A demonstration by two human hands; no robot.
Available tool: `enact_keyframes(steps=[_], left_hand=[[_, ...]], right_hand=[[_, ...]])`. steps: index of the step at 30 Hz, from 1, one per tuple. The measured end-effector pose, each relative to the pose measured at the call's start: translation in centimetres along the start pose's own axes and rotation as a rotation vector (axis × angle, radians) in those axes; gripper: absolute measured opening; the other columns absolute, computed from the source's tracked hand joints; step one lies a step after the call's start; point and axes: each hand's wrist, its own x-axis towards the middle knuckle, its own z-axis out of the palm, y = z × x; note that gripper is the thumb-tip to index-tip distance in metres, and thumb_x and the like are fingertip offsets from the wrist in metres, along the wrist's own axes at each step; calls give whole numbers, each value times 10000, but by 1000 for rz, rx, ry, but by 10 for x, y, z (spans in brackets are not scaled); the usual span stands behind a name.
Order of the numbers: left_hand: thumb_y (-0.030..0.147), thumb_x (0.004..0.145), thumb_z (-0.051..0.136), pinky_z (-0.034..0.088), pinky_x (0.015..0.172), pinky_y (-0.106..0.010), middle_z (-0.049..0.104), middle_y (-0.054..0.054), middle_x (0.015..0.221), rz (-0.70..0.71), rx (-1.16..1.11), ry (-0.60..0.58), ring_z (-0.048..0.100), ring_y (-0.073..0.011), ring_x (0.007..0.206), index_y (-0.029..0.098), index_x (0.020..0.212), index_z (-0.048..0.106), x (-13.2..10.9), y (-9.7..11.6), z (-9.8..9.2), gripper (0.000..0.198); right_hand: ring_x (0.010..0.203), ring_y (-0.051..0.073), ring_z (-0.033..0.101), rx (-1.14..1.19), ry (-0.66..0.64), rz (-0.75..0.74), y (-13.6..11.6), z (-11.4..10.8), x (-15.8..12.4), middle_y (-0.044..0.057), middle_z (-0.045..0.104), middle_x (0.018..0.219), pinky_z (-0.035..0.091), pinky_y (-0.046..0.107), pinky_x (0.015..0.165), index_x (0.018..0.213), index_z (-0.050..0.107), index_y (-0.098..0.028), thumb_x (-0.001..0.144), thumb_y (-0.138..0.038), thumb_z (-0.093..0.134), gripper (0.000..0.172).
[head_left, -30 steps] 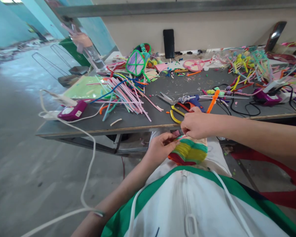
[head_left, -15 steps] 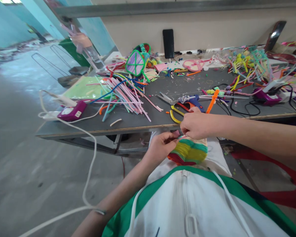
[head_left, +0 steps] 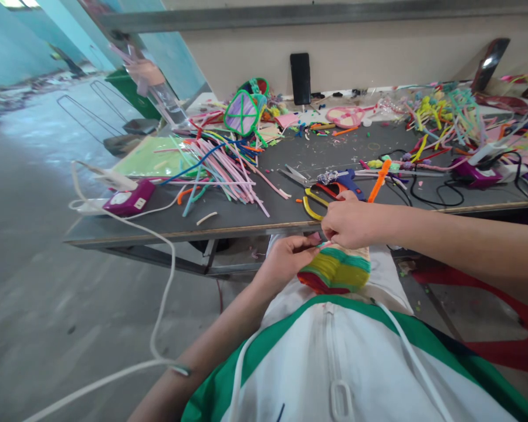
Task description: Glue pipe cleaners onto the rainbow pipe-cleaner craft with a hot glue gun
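A striped piece of pipe-cleaner work (head_left: 338, 268), in bands of red, olive, yellow, teal and cream, rests over my lap below the table edge. My left hand (head_left: 290, 258) pinches its upper left edge, beside a small pink bit (head_left: 314, 237). Bent over the top edge, my right hand (head_left: 347, 220) has its fingers closed at the same spot; whatever lies between those fingertips is hidden. Just beyond the right hand are scissors (head_left: 313, 205) with yellow and orange handles, a blue glue gun (head_left: 349, 180) and an orange pipe cleaner (head_left: 379, 180).
Loose pink and blue pipe cleaners (head_left: 229, 170) lie left on the grey table (head_left: 286, 220). A purple power socket (head_left: 129, 198) trails a white cable (head_left: 169, 281). A phone (head_left: 300, 79) leans at the back. Tangled yellow and teal pieces (head_left: 444, 114) lie right.
Both hands stay almost in place at the top edge of the striped piece. The white cable at the left has shifted slightly.
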Motion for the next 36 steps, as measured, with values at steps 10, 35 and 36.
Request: enact_keyframes(steps=[10,35,36], left_hand=[[315,695,698,432,563,-213,687,8,690,20,21,-8,596,-132,600,162,816,720,3,-1,0,196],[304,713,673,425,551,-211,669,3,656,20,82,-29,574,-123,576,157,779,715,3,-2,1,167],[300,707,676,425,547,-211,668,5,652,8,67,-25,573,-123,571,157,775,713,2,-1,2,163]], right_hand=[[775,215,582,11,11,11,0,1,0,71,722,750,192,386,725,792,753,-191,711,-188,569,201],[774,216,574,4,10,-6,0,3,0,76,721,738,184,390,710,747,747,-188,683,-167,568,191],[778,216,574,7,11,-9,0,3,-1,77,723,746,186,390,708,751,747,-188,682,-169,570,190]])
